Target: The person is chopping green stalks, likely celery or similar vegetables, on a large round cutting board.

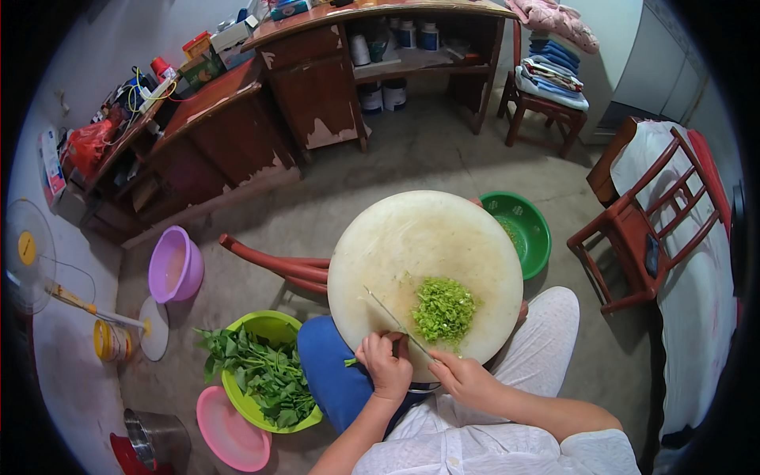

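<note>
A round, pale cutting board (386, 237) lies in front of me above my knees. My right hand (464, 377) is closed on the handle of a knife (387, 310), whose blade points up and left over the board. At the board's near edge, my left hand (385, 363) pinches green stems (351, 361) beside the blade; most of them is hidden by the fingers. A heap of finely chopped greens (444, 311) sits on the board, right of the knife.
A lime-green basin (237, 389) of leafy greens (267, 374) and a pink basin (233, 428) stand at lower left. Farther left are a purple basin (176, 265) and a fan (27, 249). A green basin (537, 237) stands beyond the board's right edge, wooden chairs (638, 243) farther right.
</note>
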Demonstrator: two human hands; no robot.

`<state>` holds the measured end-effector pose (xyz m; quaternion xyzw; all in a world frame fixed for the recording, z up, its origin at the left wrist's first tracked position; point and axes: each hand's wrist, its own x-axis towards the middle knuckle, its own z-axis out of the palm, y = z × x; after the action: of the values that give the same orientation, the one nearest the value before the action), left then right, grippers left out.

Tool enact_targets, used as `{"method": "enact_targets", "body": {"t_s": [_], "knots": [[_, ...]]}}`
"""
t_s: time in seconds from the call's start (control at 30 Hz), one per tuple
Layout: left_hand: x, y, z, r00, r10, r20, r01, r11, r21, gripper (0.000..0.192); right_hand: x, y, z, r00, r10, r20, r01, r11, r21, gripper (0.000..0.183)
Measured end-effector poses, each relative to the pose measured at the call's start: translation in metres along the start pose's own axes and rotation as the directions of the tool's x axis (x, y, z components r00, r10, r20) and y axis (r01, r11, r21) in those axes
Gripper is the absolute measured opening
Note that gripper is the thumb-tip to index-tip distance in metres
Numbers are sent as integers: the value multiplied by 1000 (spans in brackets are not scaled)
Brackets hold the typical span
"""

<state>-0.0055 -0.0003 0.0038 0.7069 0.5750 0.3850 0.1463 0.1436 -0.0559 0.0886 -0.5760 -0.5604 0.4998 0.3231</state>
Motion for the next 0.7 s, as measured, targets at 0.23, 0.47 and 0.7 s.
{"method": "enact_targets", "body": {"t_s": [0.23, 0.47, 0.7], "knots": [[2, 3, -3, 1000, 14, 20, -15, 1000, 10, 13, 10, 6, 5, 999, 42, 15, -42, 999, -21, 35], [2, 2, -3, 1000, 30, 11, -29, 998, -62, 13, 29, 27, 12, 998, 54, -40, -49, 994, 101, 37], [0, -1, -3, 999, 14, 33, -13, 1000, -22, 13, 5, 4, 3, 995, 99, 25, -101, 990, 101, 34]]}}
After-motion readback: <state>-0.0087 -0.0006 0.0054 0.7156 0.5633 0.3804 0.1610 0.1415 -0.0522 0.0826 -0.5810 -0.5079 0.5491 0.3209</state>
